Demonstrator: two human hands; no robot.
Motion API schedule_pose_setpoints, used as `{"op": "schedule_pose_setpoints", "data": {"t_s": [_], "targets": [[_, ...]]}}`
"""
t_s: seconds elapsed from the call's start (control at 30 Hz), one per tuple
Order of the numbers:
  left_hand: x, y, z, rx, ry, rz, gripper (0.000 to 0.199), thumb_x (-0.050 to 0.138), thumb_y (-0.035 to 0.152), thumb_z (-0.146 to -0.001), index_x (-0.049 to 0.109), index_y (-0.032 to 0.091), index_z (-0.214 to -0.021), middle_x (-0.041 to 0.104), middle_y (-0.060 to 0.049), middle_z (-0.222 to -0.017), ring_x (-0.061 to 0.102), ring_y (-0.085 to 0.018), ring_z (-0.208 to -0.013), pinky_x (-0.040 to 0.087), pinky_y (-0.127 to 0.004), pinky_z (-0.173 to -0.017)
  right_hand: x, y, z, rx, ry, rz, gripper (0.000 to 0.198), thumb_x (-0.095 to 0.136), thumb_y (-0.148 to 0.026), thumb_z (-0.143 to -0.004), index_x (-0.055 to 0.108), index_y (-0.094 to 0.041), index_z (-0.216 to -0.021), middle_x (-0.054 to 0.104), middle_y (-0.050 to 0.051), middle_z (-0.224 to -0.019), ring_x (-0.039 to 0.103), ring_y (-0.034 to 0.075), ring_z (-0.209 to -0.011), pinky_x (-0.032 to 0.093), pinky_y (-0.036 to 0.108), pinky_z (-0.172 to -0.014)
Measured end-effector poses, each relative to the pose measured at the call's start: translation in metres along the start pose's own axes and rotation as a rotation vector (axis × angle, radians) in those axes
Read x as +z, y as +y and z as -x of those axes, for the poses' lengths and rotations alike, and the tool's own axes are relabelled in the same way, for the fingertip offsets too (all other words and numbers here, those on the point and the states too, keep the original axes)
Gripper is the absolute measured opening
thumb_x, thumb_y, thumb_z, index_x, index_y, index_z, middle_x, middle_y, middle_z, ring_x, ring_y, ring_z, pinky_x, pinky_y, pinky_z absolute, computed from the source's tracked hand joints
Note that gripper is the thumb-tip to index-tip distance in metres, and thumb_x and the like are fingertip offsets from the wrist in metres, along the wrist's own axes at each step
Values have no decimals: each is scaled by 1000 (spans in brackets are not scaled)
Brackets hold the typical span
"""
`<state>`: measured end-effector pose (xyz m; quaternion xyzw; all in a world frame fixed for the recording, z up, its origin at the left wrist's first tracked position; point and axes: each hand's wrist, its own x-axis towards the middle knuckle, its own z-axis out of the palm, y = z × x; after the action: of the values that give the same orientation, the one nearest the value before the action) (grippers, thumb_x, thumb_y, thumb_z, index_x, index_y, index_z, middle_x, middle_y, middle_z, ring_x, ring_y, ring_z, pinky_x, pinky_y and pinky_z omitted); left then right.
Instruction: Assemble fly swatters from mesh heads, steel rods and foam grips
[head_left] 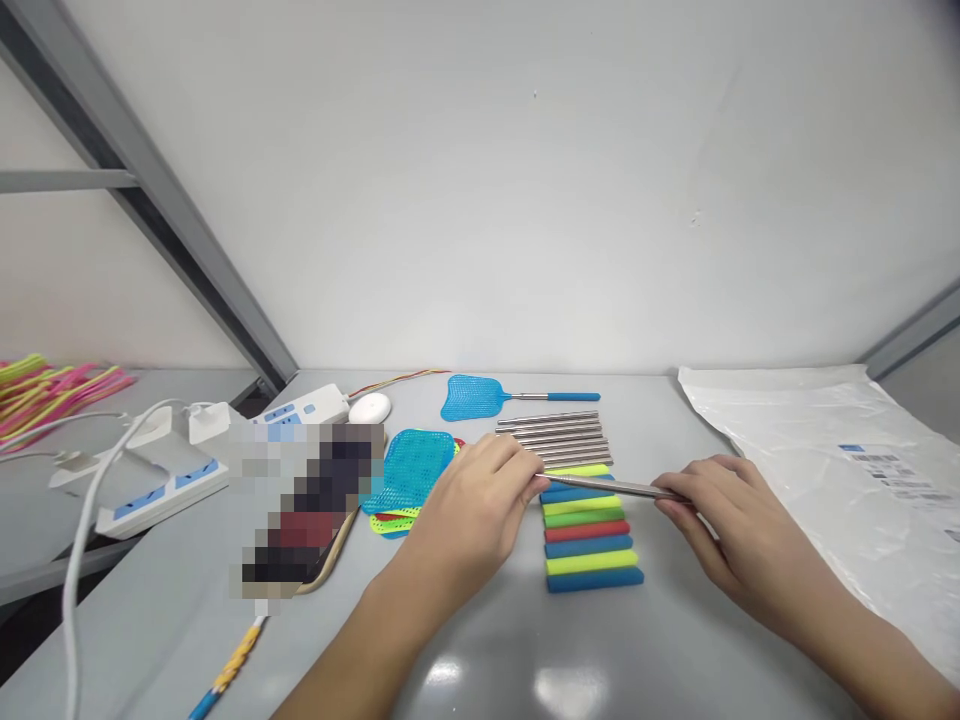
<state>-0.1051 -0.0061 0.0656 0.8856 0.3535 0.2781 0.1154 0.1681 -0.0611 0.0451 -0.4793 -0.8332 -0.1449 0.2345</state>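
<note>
Between my two hands a thin metal rod [609, 486] is held level above the table. My left hand [480, 490] pinches its left end, and my right hand [716, 510] grips its right end. Below the rod lies a column of coloured handle sleeves [589, 549] in blue, yellow, green and red. Several more metal rods [555, 436] lie side by side just behind them. Partly hidden behind my left hand is a stack of mesh fly swatter heads [416, 468], a blue one on top. A whole blue fly swatter [474, 397] with a metal shaft and blue handle lies at the back.
On the left are a phone [322, 520], partly blurred out, a power strip [161, 490] with white cables, and a round white object [370, 408]. A white plastic bag [795, 430] covers the right side. A wall [562, 200] stands behind the table.
</note>
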Motion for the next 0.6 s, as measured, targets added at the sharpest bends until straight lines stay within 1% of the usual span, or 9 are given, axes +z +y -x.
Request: {"op": "schedule_pose_setpoints", "data": {"t_s": [0.07, 0.17, 0.23, 0.27, 0.3, 0.37, 0.43, 0.5, 0.6], "targets": [[1, 0, 0, -7, -12, -35, 19, 38, 21, -98, 54, 19, -88, 57, -3, -87, 48, -18, -82, 38, -33, -73, 0, 0, -3, 1, -50, 24, 12, 45, -23, -97, 54, -19, -102, 58, 3, -80, 52, 17, -73, 38, 38, -79], [5, 1, -1, -65, -36, -145, 20, 37, 22, -97, 54, 19, -87, 58, -4, -90, 49, -20, -86, 38, -37, -75, 0, 7, -13, -14, -193, 20, 18, 42, -28, -98, 58, -21, -100, 60, 4, -85, 53, 18, -78, 39, 36, -76], [8, 2, -1, -131, -8, -223, 15, 42, 24, -96, 55, 19, -98, 59, -7, -101, 49, -24, -94, 39, -41, -80, 2, 17, -26, -17, -246, -3, 22, 40, -30, -99, 61, -22, -99, 59, 5, -92, 52, 19, -81, 40, 34, -72], [9, 4, -1, -163, 21, -248, 17, 45, 26, -94, 54, 19, -107, 57, -9, -109, 48, -26, -100, 39, -44, -83, 5, 23, -34, -15, -246, -5, 24, 40, -31, -98, 62, -22, -98, 59, 6, -94, 51, 19, -82, 40, 33, -71], [11, 5, -1, -189, 55, -260, 24, 47, 27, -93, 51, 19, -115, 55, -10, -116, 46, -28, -105, 39, -46, -87, 10, 30, -44, -9, -227, -2, 25, 40, -32, -98, 64, -23, -98, 58, 7, -95, 50, 19, -82, 40, 33, -69], [14, 9, -1, -208, 95, -240, 33, 48, 28, -92, 46, 20, -125, 51, -11, -124, 44, -28, -111, 37, -48, -92, 24, 44, -64, -5, -188, 8, 28, 41, -34, -98, 67, -24, -98, 57, 7, -92, 48, 19, -79, 39, 33, -68], [17, 14, 0, -168, 60, -173, 29, 46, 29, -94, 49, 21, -121, 51, -9, -123, 43, -27, -110, 38, -45, -92, 42, 55, -84, -7, -179, -4, 31, 40, -34, -98, 69, -23, -97, 57, 8, -88, 48, 20, -77, 39, 34, -68], [22, 18, 3, -85, -23, -100, 23, 45, 33, -94, 54, 21, -112, 52, -8, -120, 45, -26, -107, 40, -42, -90, 61, 62, -101, 0, -197, 0, 33, 40, -35, -97, 71, -24, -92, 58, 7, -87, 50, 20, -78, 36, 34, -67], [32, 22, 7, 25, -122, -48, 29, 44, 44, -94, 58, 19, -101, 52, -7, -117, 46, -25, -102, 41, -41, -87, 81, 65, -114, 12, -238, 26, 34, 40, -36, -97, 72, -27, -90, 58, 6, -87, 51, 21, -82, 33, 35, -69]]}}
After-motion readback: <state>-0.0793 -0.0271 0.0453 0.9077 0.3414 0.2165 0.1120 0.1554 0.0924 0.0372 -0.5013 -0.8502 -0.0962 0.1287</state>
